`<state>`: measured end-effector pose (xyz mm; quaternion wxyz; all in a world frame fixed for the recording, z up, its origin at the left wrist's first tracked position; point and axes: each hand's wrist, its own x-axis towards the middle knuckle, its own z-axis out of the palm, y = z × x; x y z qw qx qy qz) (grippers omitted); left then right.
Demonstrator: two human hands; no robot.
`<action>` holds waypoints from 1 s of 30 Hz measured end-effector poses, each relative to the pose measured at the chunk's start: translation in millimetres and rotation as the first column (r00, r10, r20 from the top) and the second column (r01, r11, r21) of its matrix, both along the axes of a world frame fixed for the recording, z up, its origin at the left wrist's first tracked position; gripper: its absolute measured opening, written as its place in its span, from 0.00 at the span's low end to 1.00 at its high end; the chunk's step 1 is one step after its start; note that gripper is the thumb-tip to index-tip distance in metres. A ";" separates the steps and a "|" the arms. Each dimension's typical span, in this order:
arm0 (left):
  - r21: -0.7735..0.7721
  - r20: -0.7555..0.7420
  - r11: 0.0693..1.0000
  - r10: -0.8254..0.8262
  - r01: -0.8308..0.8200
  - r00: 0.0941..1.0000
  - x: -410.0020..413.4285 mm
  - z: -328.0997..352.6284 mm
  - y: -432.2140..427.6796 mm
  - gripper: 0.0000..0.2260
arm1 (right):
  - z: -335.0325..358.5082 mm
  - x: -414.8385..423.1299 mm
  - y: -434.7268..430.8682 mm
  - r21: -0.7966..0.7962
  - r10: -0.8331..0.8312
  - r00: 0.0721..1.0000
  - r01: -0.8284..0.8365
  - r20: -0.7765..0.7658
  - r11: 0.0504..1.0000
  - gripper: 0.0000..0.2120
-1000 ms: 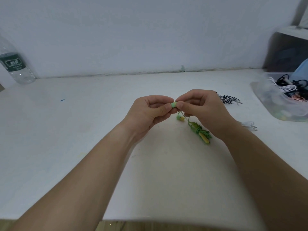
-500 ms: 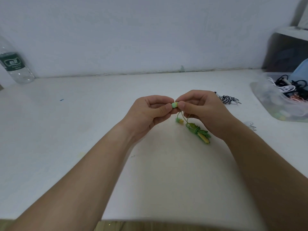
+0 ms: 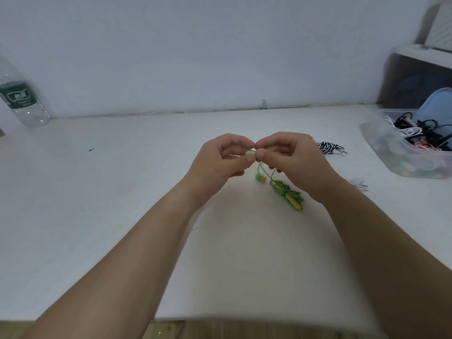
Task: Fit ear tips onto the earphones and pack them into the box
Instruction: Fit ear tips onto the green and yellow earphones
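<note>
**Ear tip pressed on at the centre of the frame**

At the centre of the frame, above the white table (image 3: 102, 196), the left hand (image 3: 220, 162) and the right hand (image 3: 291, 160) are brought together fingertip to fingertip. A pale green piece (image 3: 250, 152) is pinched between thumb and forefinger of the left hand. It is probably the ear tip, though it is too small and too much covered to be sure. The right hand is closed in a pinch on the earbud, which is hidden almost wholly by its fingers. Only the thin green wire (image 3: 265, 170) coming out under them is seen. The two parts are held so close, it is judged, because the tip must be pushed straight on, and a short grip gives control over such small soft parts.

The wire is led down to the second earbud (image 3: 260, 177), green and yellow, just below the hands, and to the coiled cable bundle (image 3: 287, 193) on the table beside the right wrist. The bundle is likely left there so that its weight does not pull on the held part. Whether the second earbud already carries a tip cannot be told.

At the right edge the clear box (image 3: 413, 167) is cut off. Tangled earphones are seen inside it, with a blue lid (image 3: 437, 104) behind. A striped cable (image 3: 329, 147) is partly hidden behind the right hand, and a white cable (image 3: 359, 185) shows by the right forearm. A water bottle (image 3: 22, 101) stands at upper left.
</note>
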<state>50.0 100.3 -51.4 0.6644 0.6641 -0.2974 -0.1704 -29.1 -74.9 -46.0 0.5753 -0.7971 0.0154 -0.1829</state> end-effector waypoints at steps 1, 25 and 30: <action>0.058 0.099 0.997 0.046 -0.052 0.994 0.5 -1.0 -0.1 0.07 | 1.1 -0.9 -0.3 -0.076 -0.044 0.999 0.043 -0.008 0.996 0.04; 0.390 0.155 0.918 0.014 -0.075 0.988 -25.0 17.6 -55.3 0.07 | 20.5 -39.4 -14.3 -0.442 -0.325 0.908 0.186 -0.265 0.878 0.06; 0.107 -0.189 0.993 -0.021 0.042 0.982 -42.2 52.6 -90.9 0.13 | 51.0 -61.6 -46.2 -0.296 -0.348 0.935 0.314 -0.067 0.902 0.06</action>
